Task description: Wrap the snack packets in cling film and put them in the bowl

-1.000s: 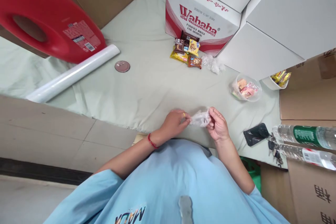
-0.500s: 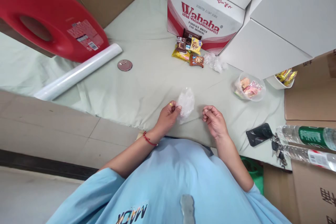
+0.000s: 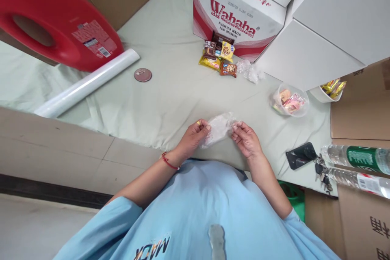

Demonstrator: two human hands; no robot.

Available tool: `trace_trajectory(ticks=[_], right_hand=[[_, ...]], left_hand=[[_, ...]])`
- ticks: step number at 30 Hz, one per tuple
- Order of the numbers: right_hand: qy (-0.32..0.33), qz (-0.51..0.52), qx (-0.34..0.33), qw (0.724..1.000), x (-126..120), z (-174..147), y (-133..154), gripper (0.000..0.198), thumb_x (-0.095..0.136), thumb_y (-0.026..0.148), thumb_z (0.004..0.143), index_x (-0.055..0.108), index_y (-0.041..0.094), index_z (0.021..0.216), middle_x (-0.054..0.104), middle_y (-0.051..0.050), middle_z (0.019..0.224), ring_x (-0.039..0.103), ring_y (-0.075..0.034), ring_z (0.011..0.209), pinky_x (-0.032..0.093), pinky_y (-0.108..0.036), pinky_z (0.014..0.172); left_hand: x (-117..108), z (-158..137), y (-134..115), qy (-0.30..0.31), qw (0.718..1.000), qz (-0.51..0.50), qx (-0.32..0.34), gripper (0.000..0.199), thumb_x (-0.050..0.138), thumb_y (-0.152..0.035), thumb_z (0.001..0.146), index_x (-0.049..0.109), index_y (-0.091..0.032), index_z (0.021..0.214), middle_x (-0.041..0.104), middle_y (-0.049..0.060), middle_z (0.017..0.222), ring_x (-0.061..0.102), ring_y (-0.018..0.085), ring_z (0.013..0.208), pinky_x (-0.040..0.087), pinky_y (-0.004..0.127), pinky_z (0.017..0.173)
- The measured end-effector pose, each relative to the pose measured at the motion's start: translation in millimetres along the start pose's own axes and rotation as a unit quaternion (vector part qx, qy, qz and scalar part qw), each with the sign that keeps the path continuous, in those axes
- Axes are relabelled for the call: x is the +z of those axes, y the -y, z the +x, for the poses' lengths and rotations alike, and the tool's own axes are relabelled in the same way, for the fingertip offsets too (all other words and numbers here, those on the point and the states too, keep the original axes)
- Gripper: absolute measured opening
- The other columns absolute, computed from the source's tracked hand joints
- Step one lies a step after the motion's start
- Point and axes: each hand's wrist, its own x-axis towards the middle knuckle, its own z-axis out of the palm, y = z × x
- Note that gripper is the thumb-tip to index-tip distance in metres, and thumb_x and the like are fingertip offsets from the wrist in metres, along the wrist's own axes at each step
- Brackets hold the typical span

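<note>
A crumpled clear plastic bag [image 3: 217, 129] is stretched between my two hands, just above the near edge of the cloth-covered table. My left hand [image 3: 196, 134], with a yellow ring and a red bracelet, pinches its left end between thumb and fingers. At the opposite end, my right hand [image 3: 246, 138] grips the plastic with thumb and fingertips. Beyond my hands lie several small wrapped snacks [image 3: 217, 55] in brown and yellow packets. Beside them sits another crumpled piece of clear plastic [image 3: 252, 72].
To the left stand a red jug [image 3: 70, 28], a white roll [image 3: 88, 83] and a round badge [image 3: 143, 74]. A Wahaha carton [image 3: 228, 20] is at the back. Rightward are a clear bowl of packets [image 3: 289, 100], a phone [image 3: 301, 156], keys [image 3: 323, 172] and plastic bottles [image 3: 362, 158].
My right hand has moved left and taken hold of the plastic bag's free end. The bag, earlier upright in my left hand, now stretches sideways between both hands.
</note>
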Motion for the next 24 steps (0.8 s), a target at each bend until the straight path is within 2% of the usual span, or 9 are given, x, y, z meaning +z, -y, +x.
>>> trace_trajectory(ticks=[2,6,9,13,16,19,22,24], right_hand=[[-0.017,0.000,-0.007,1.000,-8.0,-0.2,6.0,0.032,0.096,0.032,0.068,0.071,0.022,0.087,0.060,0.005,0.075,0.046,-0.008,0.060,0.042,-0.022,0.057],[-0.012,-0.012,-0.024,1.000,-25.5,-4.4,15.1,0.028,0.093,0.033,0.072,0.072,0.021,0.088,0.057,0.005,0.070,0.045,-0.008,0.058,0.042,-0.021,0.056],[-0.010,-0.009,-0.045,0.999,-34.2,-7.9,16.4,0.025,0.090,0.033,0.076,0.072,0.022,0.089,0.059,0.005,0.071,0.052,-0.009,0.062,0.047,-0.021,0.059],[0.003,0.038,-0.048,0.998,-36.7,-11.5,15.5,0.020,0.087,0.031,0.081,0.070,0.025,0.090,0.072,0.001,0.088,0.067,-0.013,0.083,0.060,-0.027,0.078],[0.018,0.104,-0.041,0.994,-37.2,-13.2,17.0,0.013,0.080,0.028,0.086,0.069,0.026,0.091,0.076,0.001,0.094,0.071,-0.014,0.086,0.064,-0.032,0.083],[0.007,0.153,-0.036,0.988,-39.3,-14.6,20.8,0.005,0.073,0.024,0.091,0.068,0.026,0.092,0.079,0.001,0.097,0.067,-0.010,0.070,0.063,-0.026,0.068],[-0.008,0.164,-0.025,0.986,-39.8,-16.2,25.7,0.004,0.066,0.023,0.095,0.068,0.025,0.092,0.081,-0.001,0.103,0.051,-0.006,0.051,0.054,-0.019,0.050],[-0.014,0.152,-0.037,0.988,-38.4,-17.6,29.0,0.005,0.066,0.026,0.095,0.069,0.025,0.092,0.080,-0.004,0.119,0.040,-0.004,0.045,0.048,-0.020,0.044]], left_hand=[[-9.0,-0.4,-3.4,-0.013,1.000,-0.001,0.000,0.050,0.088,-0.058,0.073,0.056,-0.021,0.081,0.050,-0.007,0.067,0.043,0.008,0.060,0.035,0.023,0.057],[-23.5,0.6,-9.3,-0.063,0.998,-0.011,0.014,0.048,0.091,-0.054,0.069,0.059,-0.020,0.081,0.052,-0.006,0.068,0.045,0.009,0.061,0.035,0.023,0.058],[-29.0,2.0,-13.1,-0.090,0.995,-0.016,0.028,0.046,0.090,-0.053,0.071,0.060,-0.020,0.082,0.053,-0.005,0.070,0.044,0.010,0.062,0.034,0.023,0.058],[-31.1,1.6,-19.6,-0.085,0.995,-0.024,0.039,0.043,0.087,-0.054,0.076,0.061,-0.020,0.081,0.051,-0.004,0.072,0.043,0.010,0.064,0.034,0.024,0.059],[-32.8,-0.4,-24.1,-0.053,0.997,-0.042,0.049,0.042,0.084,-0.055,0.080,0.061,-0.020,0.080,0.055,-0.002,0.077,0.048,0.012,0.070,0.038,0.025,0.063],[-34.7,-2.1,-23.9,-0.004,0.997,-0.039,0.060,0.038,0.092,-0.040,0.073,0.062,-0.020,0.083,0.059,-0.002,0.080,0.053,0.012,0.074,0.043,0.026,0.070],[-34.9,-2.1,-19.0,0.016,0.998,-0.038,0.047,0.042,0.097,-0.029,0.064,0.063,-0.019,0.088,0.061,-0.002,0.086,0.056,0.011,0.077,0.044,0.025,0.073],[-34.2,-1.2,-15.4,0.016,0.999,-0.036,0.037,0.043,0.096,-0.028,0.065,0.064,-0.019,0.091,0.061,-0.002,0.088,0.056,0.010,0.077,0.044,0.024,0.073]])
